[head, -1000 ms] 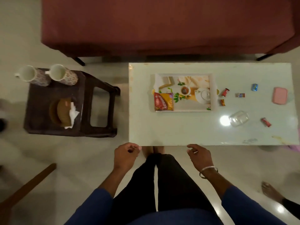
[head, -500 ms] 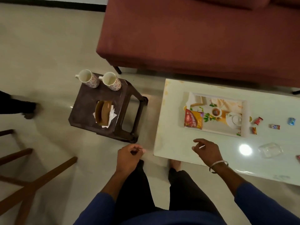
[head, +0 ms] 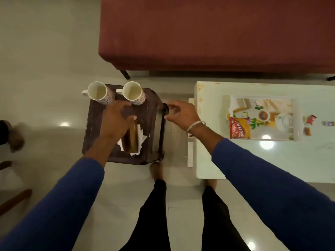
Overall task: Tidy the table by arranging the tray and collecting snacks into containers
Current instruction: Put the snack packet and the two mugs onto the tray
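A dark brown stool (head: 94, 124) stands left of the white table (head: 226, 160). Two floral mugs (head: 98, 92) (head: 133, 95) stand at its far edge, and a brown napkin holder with white napkins (head: 133, 140) sits in its middle. My left hand (head: 116, 120) hovers over the stool between the mugs and the holder, fingers spread, holding nothing. My right hand (head: 181, 114) is at the stool's right edge, fingers curled and apart, empty. On the table lies a printed white tray (head: 295, 120) with a red-yellow snack packet (head: 239, 127) on it. Small wrapped candies (head: 310, 119) lie right of the tray.
A maroon sofa (head: 217, 33) runs along the far side. A wooden chair leg (head: 14, 201) shows at lower left, and another person's foot (head: 16, 140) rests at the left edge. My legs (head: 154, 214) stand between stool and table.
I have turned and stepped left toward the stool. Both hands rose from near my waist and reached out over the stool; the table now sits at the right.
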